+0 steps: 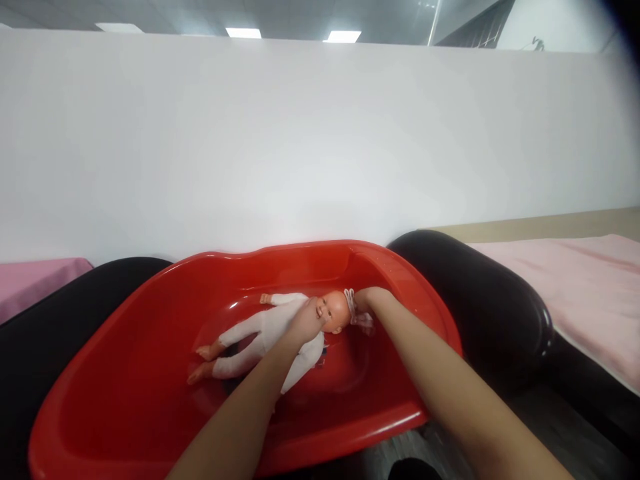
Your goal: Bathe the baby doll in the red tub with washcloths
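Note:
A baby doll (pixel 274 323) in white clothing lies on its back inside a red baby bathtub (pixel 135 347), its head to the right and its bare feet to the left. My left hand (pixel 306 325) is closed on the doll's upper chest, with the fingertips close to its chin. Beside the top of the doll's head, my right hand (pixel 366 301) grips a pale cloth (pixel 351 308) that touches the head. Part of the cloth hangs below my fingers. Beneath the doll shows a dark patch that I cannot make out.
A white partition (pixel 320 147) rises behind the tub. Black rounded surfaces stand at the left (pixel 123 277) and right (pixel 475 293) of it. Pink covers lie at the far left (pixel 40 283) and far right (pixel 590 280).

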A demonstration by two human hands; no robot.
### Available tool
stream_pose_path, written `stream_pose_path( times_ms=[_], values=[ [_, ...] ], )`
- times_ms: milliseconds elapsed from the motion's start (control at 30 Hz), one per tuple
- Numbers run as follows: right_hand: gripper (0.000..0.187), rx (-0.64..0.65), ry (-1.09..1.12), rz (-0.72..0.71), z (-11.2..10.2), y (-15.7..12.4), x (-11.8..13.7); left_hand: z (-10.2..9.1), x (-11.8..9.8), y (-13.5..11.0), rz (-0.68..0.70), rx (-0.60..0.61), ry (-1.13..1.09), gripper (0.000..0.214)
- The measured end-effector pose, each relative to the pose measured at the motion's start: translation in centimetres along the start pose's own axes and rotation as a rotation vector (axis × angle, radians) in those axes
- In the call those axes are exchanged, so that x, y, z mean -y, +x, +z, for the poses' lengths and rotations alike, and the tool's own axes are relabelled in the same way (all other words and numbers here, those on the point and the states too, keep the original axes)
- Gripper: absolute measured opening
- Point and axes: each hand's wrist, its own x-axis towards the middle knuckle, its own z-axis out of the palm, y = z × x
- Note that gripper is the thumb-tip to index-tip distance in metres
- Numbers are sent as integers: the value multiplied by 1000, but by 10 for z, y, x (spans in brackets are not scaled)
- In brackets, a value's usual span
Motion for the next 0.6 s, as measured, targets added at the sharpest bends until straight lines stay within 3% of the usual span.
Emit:
stream_pose_path(
  times_ms=[100, 200, 400, 500, 600],
  values=[
    [15, 122, 72, 90, 0, -1, 1, 0, 0, 0, -7, -3, -14, 9],
    [21, 118, 89, 92, 0, 1, 0, 2, 4, 2, -20, -10, 7, 12],
    [22, -197, -60, 78, -3, 1, 3, 6, 12, 5, -5, -19, 26, 16],
    [14, -279, -206, -15, -6, 1, 6, 6, 11, 3, -10, -13, 22, 17],
    [10, -346, -215, -89, -9, 4, 7, 4, 8, 1, 1, 19, 29, 17]
  ],
)
